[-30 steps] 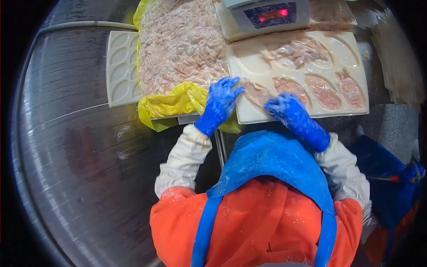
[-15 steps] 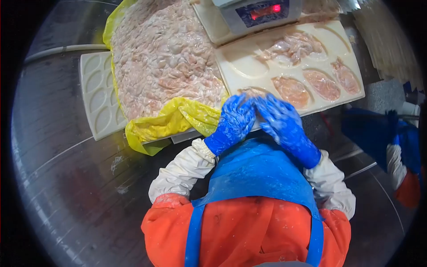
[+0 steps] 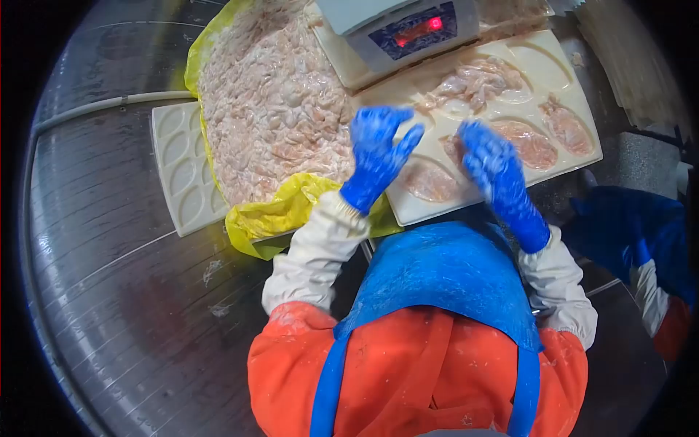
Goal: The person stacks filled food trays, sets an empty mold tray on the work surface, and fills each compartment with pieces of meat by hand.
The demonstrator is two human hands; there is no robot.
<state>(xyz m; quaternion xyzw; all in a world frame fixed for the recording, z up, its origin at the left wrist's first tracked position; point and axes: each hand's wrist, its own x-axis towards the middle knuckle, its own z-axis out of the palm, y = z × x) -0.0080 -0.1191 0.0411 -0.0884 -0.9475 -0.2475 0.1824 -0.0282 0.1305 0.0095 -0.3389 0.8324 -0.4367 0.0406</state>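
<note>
My left hand [image 3: 380, 154], in a blue glove, is raised over the left edge of the white moulded tray [image 3: 415, 213], its thumb and fingers apart with nothing between them. My right hand [image 3: 495, 164], also gloved, is above the middle of the tray with its fingers curled; whether it holds anything is hidden. Between the hands a flat piece of meat [image 3: 429, 180] lies in the front left hollow. More flat pieces fill hollows to the right, one partly behind my right hand. A loose heap of meat strips [image 3: 477, 81] rests in the tray's back row.
Left of the tray lies a large mass of raw meat [image 3: 273, 102] on yellow plastic [image 3: 280, 211]. Another hollowed tray [image 3: 175, 156] sits farther left. A scale [image 3: 411, 33] with a red display stands behind. A co-worker's sleeve [image 3: 648, 295] shows at right.
My hands have moved apart and up from the front left hollow, uncovering the flat piece there. The camera view has shifted and turned.
</note>
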